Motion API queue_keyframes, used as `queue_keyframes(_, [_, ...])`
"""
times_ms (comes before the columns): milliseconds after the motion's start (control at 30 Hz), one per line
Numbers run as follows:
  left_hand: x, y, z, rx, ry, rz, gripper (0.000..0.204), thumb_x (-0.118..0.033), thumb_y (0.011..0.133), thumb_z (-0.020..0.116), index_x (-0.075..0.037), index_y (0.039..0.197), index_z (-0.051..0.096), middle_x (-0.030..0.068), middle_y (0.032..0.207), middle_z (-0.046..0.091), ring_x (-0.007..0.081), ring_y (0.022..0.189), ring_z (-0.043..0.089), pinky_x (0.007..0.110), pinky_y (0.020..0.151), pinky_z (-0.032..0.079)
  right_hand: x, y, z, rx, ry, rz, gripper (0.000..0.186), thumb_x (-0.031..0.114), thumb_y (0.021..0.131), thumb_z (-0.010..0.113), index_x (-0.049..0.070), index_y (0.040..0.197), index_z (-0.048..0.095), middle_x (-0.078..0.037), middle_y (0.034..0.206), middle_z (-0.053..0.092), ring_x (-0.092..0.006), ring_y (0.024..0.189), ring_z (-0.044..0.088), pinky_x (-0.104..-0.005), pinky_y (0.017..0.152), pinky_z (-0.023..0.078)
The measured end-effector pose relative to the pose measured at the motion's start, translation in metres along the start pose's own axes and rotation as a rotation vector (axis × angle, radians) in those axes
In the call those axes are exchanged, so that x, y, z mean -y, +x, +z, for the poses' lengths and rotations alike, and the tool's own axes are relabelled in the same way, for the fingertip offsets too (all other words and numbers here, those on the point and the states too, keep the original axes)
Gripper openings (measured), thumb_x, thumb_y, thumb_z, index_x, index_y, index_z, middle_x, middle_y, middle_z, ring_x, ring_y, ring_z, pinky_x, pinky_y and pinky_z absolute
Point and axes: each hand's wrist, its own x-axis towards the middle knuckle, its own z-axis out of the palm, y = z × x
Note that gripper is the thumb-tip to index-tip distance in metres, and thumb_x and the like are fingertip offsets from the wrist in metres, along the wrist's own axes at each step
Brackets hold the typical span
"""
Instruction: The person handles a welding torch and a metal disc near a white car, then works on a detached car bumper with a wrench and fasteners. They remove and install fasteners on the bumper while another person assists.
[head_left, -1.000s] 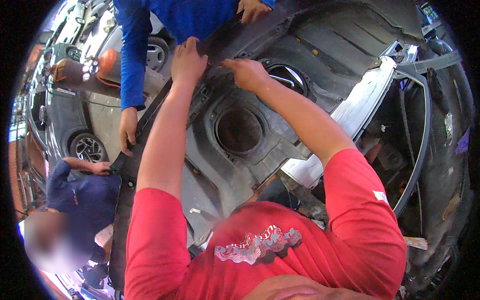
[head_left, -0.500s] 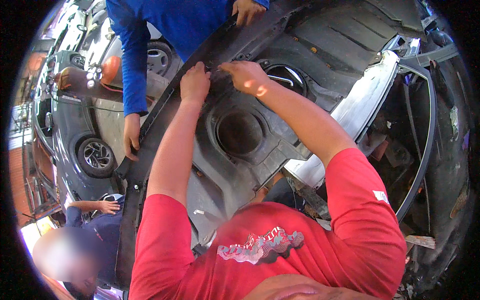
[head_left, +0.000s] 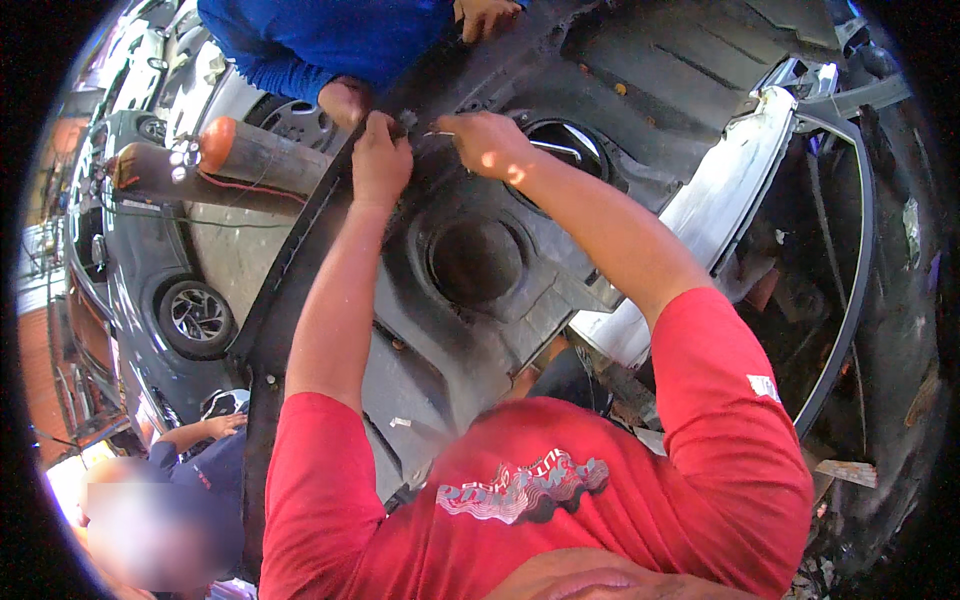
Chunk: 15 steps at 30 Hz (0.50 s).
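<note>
My left hand (head_left: 383, 162) is closed at the long black panel (head_left: 268, 310), its fingers bunched near the upper part; what they hold is hidden. To its right, my right hand (head_left: 490, 146) pinches something small and thin at its fingertips, too small to name. Both hands are above the dark car floor pan (head_left: 560, 285), beyond a round recess (head_left: 475, 262). Behind my right hand, a bent metal rod (head_left: 567, 152) shows in a second round opening. A co-worker's hand (head_left: 345, 100) is at the panel's edge, close to my left hand.
The co-worker's blue sleeve (head_left: 290, 45) and other hand (head_left: 487, 17) are at the far side. Gas cylinders (head_left: 265, 160) and a dark car (head_left: 140, 260) are on the left, with another person (head_left: 205, 490) below. A silver metal beam (head_left: 715, 215) crosses on the right.
The co-worker's nearer hand has moved up along the panel, from its lower edge to beside my left hand. My left hand has shifted slightly left; my right hand stays nearly in place.
</note>
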Motion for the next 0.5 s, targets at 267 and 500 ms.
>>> queue_keyframes(267, [-0.02,-0.052,-0.049,0.041,-0.003,-0.033,0.025,-0.022,0.092,0.073,-0.006,0.111,0.067,0.0213,0.095,0.074,0.0425,0.086,0.071,0.051,0.077,0.055,0.013,0.005,-0.033,0.167,-0.081,0.097,0.048,0.014,0.09,0.058,0.024,0.137,0.064,-0.019,0.113,0.073,-0.041,0.105,0.069,-0.0505,0.091,0.055])
queue_keyframes(500, [-0.022,-0.198,-0.14,0.115,-0.143,-0.384,0.024,-0.014,0.086,0.079,-0.003,0.106,0.072,0.0163,0.089,0.075,0.0261,0.078,0.073,0.036,0.073,0.056,-0.001,-0.029,-0.091,0.089,-0.029,0.042,0.04,0.023,0.097,0.064,0.023,0.137,0.067,-0.019,0.116,0.073,-0.0358,0.107,0.071,-0.0448,0.091,0.054])
